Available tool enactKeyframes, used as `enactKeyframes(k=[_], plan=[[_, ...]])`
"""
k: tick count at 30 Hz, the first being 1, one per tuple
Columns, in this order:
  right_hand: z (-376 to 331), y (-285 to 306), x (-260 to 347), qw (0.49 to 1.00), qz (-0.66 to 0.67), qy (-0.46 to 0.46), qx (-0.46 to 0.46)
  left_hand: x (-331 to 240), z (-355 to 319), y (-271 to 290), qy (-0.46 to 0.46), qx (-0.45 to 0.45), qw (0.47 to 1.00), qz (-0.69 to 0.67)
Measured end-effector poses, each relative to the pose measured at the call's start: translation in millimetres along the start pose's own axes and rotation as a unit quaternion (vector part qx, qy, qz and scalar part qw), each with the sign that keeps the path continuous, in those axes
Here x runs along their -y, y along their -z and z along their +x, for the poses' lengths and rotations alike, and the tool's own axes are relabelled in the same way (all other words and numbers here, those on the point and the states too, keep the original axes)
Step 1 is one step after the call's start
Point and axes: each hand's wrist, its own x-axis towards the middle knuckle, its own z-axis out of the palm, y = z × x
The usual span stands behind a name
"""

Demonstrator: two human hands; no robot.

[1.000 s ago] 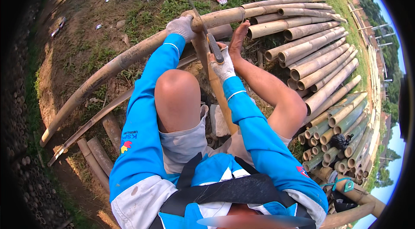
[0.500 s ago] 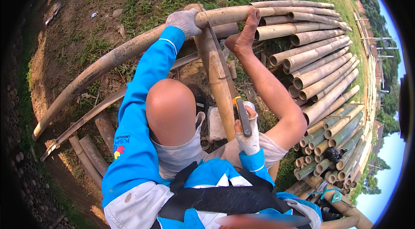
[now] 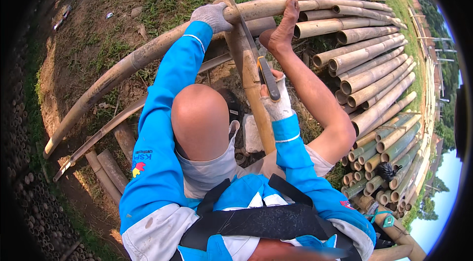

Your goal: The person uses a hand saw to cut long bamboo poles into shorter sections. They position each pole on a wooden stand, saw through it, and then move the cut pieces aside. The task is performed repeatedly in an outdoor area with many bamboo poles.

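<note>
Saw handle (image 3: 269, 81), dark grey with yellow, is in my right hand (image 3: 277, 97), which is curled firmly around it. From that grip the blade (image 3: 252, 40) runs forward and to the left, crossing the bamboo pole (image 3: 130, 63) just to the right of my left hand (image 3: 212, 17). My left hand, gloved, is wrapped over the pole and holds it; from there the pole bends away leftward to its far end. Just to the right of my left grip, the toes of my bare foot (image 3: 282, 29) lie over the pole. A thick bamboo support (image 3: 252, 76) stretches from below my left grip back toward me.

I judge the sawing to be under way: the blade is at the pole, yet bamboo shows on both sides of it with no gap I can make out. How deep the cut goes I cannot tell, so severing the pole seems left to do. Beyond my right hand, 2 stacks, 1 of tan poles (image 3: 369, 51) and 1 of greener poles (image 3: 394, 139), show ends that look already cut.
</note>
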Motion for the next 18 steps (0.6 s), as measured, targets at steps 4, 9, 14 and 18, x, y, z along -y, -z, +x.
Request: enactKeyframes(k=[4, 9, 14, 18], plan=[[-93.5, 44.0, 16.2, 0.998, -0.041, -0.041, 0.027, 5.1, 7.2, -2.8, -0.007, 0.026, 1.000, -0.007], [66.5, -17.1, -3.3, 1.000, 0.012, -0.004, 0.024, 2.2, 4.4, -1.7, -0.016, -0.004, 1.000, 0.000], [139.4, -58.9, -21.7, 0.996, 0.043, -0.064, 0.035, -3.5, 1.0, -2.3, 0.007, -0.002, 1.000, 0.024], [21.6, -6.2, -24.0, 0.997, 0.054, -0.015, 0.046, -2.7, 1.8, -11.2, -0.006, -0.035, 0.999, 0.014]])
